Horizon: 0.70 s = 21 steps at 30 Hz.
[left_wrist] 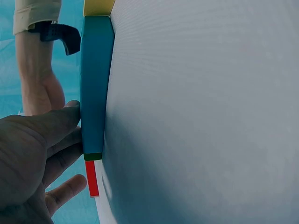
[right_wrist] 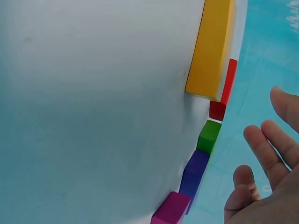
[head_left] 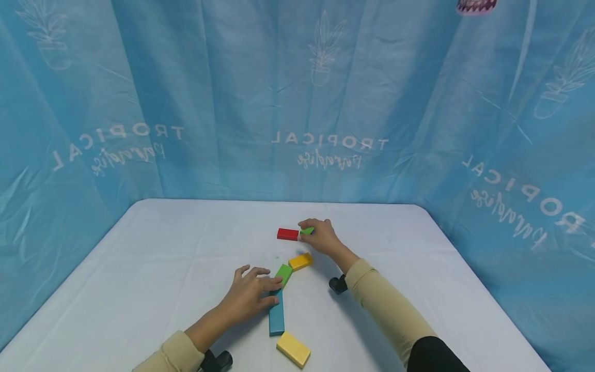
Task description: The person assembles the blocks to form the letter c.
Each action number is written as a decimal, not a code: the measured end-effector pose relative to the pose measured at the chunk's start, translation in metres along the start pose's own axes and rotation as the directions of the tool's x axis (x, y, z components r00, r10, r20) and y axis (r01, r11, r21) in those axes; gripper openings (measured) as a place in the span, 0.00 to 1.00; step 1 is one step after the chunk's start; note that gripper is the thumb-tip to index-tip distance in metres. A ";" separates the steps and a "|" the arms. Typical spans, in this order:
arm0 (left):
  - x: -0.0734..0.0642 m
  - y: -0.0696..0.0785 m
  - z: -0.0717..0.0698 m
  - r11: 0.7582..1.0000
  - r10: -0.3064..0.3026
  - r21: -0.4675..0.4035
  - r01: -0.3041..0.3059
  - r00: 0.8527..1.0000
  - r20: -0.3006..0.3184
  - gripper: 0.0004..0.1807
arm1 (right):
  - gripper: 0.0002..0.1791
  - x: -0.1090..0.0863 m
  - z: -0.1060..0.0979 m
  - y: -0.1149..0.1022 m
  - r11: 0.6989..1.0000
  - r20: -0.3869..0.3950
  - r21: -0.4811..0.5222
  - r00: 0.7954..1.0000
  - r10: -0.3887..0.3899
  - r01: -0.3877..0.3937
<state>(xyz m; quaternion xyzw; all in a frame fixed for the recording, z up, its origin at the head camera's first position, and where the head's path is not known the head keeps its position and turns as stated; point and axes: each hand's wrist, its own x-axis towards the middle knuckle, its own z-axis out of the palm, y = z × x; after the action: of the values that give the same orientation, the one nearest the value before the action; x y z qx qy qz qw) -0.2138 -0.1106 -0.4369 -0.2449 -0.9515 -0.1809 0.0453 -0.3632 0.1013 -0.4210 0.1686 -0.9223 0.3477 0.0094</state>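
My left hand is beside a teal block and a light green block, its fingers extended and touching their left side. In the left wrist view the thumb tip meets the edge of the teal block. At the back, my right hand hovers around a small green block right of a red block. The right wrist view shows its fingers spread, apart from the green block, a blue-purple block and a magenta block.
An orange-yellow block touches the light green block's far end. Nearest me, a pale yellow block lies angled at the teal block's end. The blocks form a winding line on the white-covered table. A blue printed curtain hangs around it.
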 end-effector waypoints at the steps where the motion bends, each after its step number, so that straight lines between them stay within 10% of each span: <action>1: 0.000 0.000 0.000 1.000 0.001 0.000 -0.001 1.000 -0.001 0.22 | 0.21 0.002 0.001 -0.001 1.000 -0.003 -0.009 1.000 0.018 -0.018; 21: 0.001 0.001 -0.002 1.000 0.013 -0.003 -0.013 1.000 -0.002 0.21 | 0.22 0.028 0.025 -0.002 0.974 -0.012 -0.171 0.989 0.149 -0.148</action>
<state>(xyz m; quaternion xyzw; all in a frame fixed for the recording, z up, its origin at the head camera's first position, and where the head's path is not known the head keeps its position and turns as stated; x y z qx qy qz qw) -0.2141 -0.1106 -0.4349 -0.2508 -0.9495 -0.1823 0.0472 -0.3866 0.0757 -0.4348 0.0978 -0.9588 0.2666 -0.0025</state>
